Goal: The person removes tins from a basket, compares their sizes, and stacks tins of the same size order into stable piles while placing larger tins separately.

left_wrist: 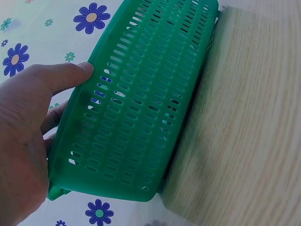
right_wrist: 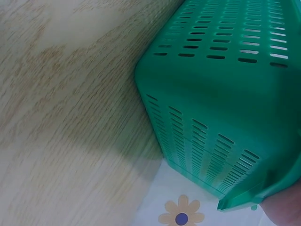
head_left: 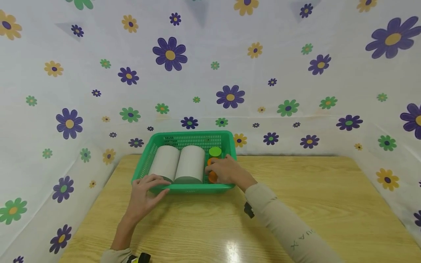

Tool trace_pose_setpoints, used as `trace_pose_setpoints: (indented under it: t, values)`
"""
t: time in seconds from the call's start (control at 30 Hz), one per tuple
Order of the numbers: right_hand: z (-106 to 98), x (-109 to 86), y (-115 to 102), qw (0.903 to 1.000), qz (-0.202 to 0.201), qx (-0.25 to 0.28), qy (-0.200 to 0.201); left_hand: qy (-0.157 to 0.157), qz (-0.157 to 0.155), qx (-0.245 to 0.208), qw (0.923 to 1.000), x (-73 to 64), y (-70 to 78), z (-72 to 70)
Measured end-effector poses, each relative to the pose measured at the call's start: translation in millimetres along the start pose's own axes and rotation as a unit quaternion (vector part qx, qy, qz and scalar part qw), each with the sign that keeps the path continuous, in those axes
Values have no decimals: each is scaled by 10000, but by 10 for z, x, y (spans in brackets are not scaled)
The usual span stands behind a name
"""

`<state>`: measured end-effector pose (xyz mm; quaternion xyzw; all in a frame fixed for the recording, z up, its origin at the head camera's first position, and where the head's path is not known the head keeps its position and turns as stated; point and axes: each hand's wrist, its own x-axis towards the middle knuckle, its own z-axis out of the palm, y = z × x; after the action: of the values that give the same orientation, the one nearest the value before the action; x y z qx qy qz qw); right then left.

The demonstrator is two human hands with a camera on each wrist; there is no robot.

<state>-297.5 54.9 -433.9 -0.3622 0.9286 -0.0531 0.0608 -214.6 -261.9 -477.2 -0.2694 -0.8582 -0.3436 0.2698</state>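
A green plastic basket point(head_left: 187, 189) with slotted walls stands on the table. My left hand point(head_left: 144, 197) grips its front-left rim; in the left wrist view the thumb point(left_wrist: 70, 75) lies on the near side and the other fingers go behind the rim. Two white cylinders point(head_left: 164, 162) lie side by side in the basket. My right hand point(head_left: 227, 171) reaches over the right side, its curled fingers at a small orange round-topped container point(head_left: 213, 178), partly hidden by the fingers. Behind it sits a container with a bright green lid point(head_left: 215, 151). The right wrist view shows mostly the basket's outer wall point(right_wrist: 221, 94).
The wood-grain table point(head_left: 296, 204) extends to both sides of the basket and in front of it. A white cloth with printed flowers point(head_left: 204, 76) hangs behind the table and along both sides.
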Motion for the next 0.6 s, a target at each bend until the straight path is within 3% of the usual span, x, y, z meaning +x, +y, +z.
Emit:
trace_pose_setpoints:
  t: [0.6]
  values:
    - [49, -19, 24, 9938, -369, 597, 865, -16, -56, -22, 10000, -15, 1, -11]
